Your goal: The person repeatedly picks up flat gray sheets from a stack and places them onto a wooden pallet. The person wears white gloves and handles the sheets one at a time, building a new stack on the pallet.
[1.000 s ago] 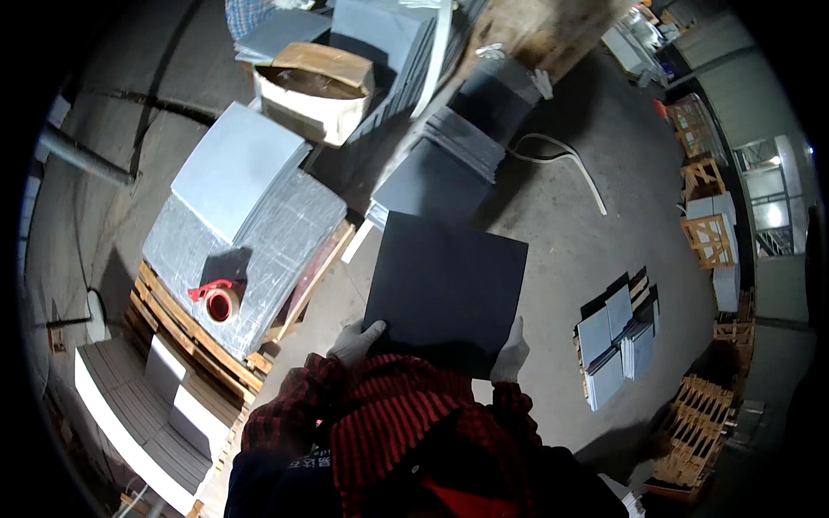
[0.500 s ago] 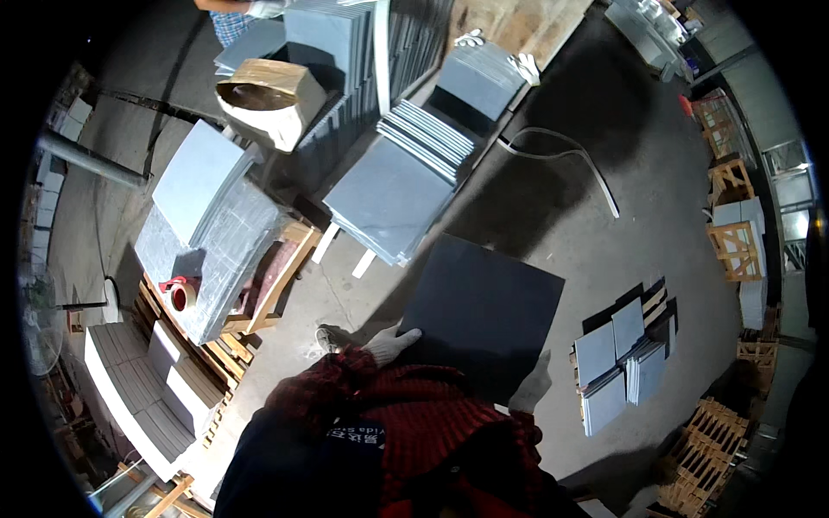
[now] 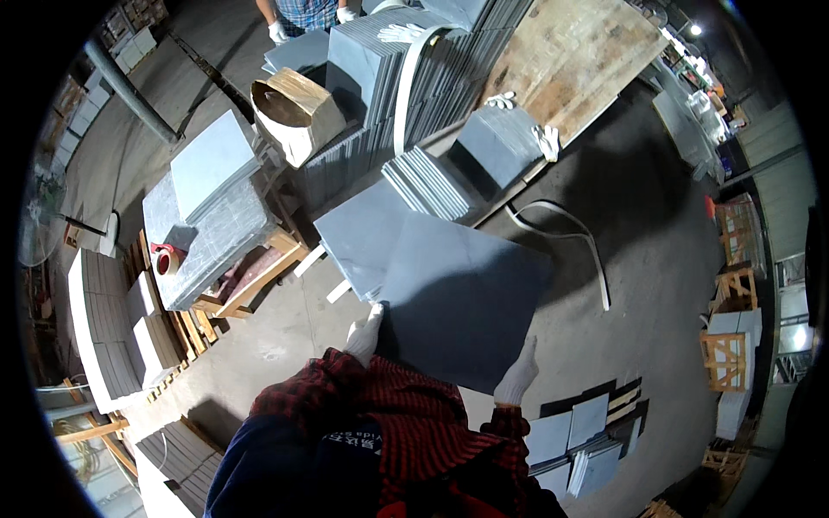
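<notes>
Dark grey square stone tile (image 3: 462, 302) is gripped at its near corners by gloved left hand (image 3: 364, 334) and right hand (image 3: 518, 375), spreading the load, above the grey tile stack (image 3: 358, 246).

Dark grey square slab (image 3: 462, 302), thin and flat, matte face with no visible pattern, carried off the ground in front of the chest. Near edge sits at the body, far corner points up-right, so it reads rotated, roughly diamond-wise, and about level. Left hand (image 3: 364, 335), white glove, grips the near-left corner; right hand (image 3: 519, 373), white glove, grips the near-right edge. Far-left edge overlaps, in view, a lighter grey slab (image 3: 356, 246) lying flat on the concrete floor; cannot tell any contact between them. Visible edges look straight, with no chips to be seen.
</notes>
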Demonstrator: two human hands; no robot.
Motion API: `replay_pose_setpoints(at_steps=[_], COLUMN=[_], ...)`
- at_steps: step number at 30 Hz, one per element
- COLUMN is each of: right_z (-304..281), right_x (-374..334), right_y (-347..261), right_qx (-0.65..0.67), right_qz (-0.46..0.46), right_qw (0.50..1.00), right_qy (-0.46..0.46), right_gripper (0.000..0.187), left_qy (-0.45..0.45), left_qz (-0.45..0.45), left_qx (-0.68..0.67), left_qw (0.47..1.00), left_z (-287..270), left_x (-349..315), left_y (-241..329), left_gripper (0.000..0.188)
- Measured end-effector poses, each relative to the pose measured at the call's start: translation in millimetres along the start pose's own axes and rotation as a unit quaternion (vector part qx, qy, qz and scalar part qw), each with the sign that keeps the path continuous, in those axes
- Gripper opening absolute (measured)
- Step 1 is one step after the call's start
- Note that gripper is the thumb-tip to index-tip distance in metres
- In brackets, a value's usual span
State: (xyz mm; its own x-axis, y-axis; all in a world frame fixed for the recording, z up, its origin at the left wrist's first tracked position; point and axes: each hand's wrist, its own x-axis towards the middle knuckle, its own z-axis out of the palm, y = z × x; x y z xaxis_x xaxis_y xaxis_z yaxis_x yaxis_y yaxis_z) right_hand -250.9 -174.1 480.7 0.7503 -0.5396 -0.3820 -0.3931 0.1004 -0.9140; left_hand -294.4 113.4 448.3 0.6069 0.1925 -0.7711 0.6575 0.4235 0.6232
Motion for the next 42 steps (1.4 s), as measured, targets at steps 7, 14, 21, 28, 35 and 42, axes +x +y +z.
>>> replay_pose_setpoints(at_steps=[7,14,21,28,35,42], right_z=[104,204,298,410,537,684], right_x=[91,153,249,363,478,561], right_y=[-91,-168,-201,-252,-314,-344], right_qx=[-0.077,-0.12,-0.02,-0.094,-0.137,-0.263], right_qz=[-0.123,-0.121,-0.229,-0.198,-0.289,-0.33], right_qw=[0.986,0.967,0.947,0.911,0.852,0.783], right_qy=[-0.084,-0.189,-0.226,-0.35,-0.414,-0.458], right_gripper=[0.065,0.067,0.055,0.064,0.063,0.05], left_qy=[0.053,0.072,0.07,0.119,0.189,0.243], left_qz=[0.109,0.18,0.241,0.269,0.28,0.3], left_qx=[-0.167,-0.26,-0.265,-0.276,-0.302,-0.308], left_qw=[0.978,0.946,0.931,0.915,0.891,0.87], left_z=[31,57,94,154,223,229], left_x=[107,134,160,210,293,376], left_y=[52,135,201,302,398,501], left_gripper=[0.052,0.028,0.032,0.028,0.028,0.035])
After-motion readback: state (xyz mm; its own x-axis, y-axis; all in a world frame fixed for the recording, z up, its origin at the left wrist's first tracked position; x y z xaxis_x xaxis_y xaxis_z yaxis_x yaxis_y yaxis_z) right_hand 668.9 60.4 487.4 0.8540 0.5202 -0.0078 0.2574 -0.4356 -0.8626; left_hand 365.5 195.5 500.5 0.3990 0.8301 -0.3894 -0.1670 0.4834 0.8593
